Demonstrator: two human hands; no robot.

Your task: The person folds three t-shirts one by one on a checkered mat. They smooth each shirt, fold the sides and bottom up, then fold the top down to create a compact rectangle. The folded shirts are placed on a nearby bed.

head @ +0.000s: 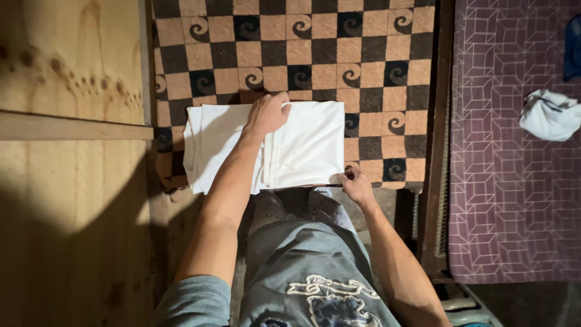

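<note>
A folded white cloth (pixel 308 142) lies on a surface covered with a brown and black checkered cover (pixel 315 54). My left hand (pixel 266 114) presses flat on the middle of the cloth near its far edge. My right hand (pixel 356 184) pinches the cloth's near right corner at the front edge of the surface. The cloth's left part (pixel 212 142) lies as a wider layer under the folded right part.
A wooden panel wall (pixel 72 151) stands close on the left. To the right, past a dark wooden frame (pixel 437 133), is a bed with a maroon patterned sheet (pixel 508 194), and a crumpled white cloth (pixel 549 115) lies on it. A dark blue item (pixel 572 48) sits at the far right edge.
</note>
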